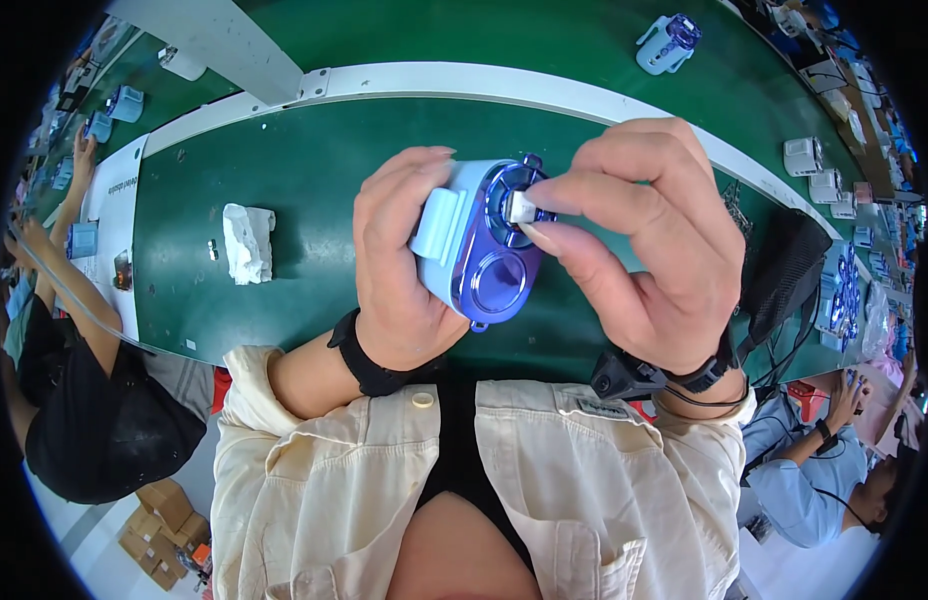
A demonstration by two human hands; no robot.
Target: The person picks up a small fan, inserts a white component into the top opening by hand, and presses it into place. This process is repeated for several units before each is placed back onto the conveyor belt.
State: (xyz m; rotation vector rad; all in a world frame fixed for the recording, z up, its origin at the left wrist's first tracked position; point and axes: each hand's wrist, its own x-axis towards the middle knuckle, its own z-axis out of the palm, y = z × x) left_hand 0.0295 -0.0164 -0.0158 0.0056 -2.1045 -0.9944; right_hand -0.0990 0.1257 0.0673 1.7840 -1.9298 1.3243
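My left hand (392, 265) is wrapped round the light-blue side of a small handheld device (464, 275) with a shiny purple front, lifted over the green table. A round recessed part and a round purple disc show on its front. My right hand (659, 235) pinches a small white piece (521, 208) between thumb and fingertips, held against the recessed part. What the white piece is made of I cannot tell. Left of my hands, a crumpled white cloth or paper (249, 243) lies on the table (314, 180), beside a tiny metallic bit (213, 250).
A white metal rail (464, 80) crosses behind the work area, joined to a post (224, 45). Beyond it stands another blue device (669, 45). A black mesh bag (789, 260) with cables sits at right. Co-workers (94, 400) sit on both sides.
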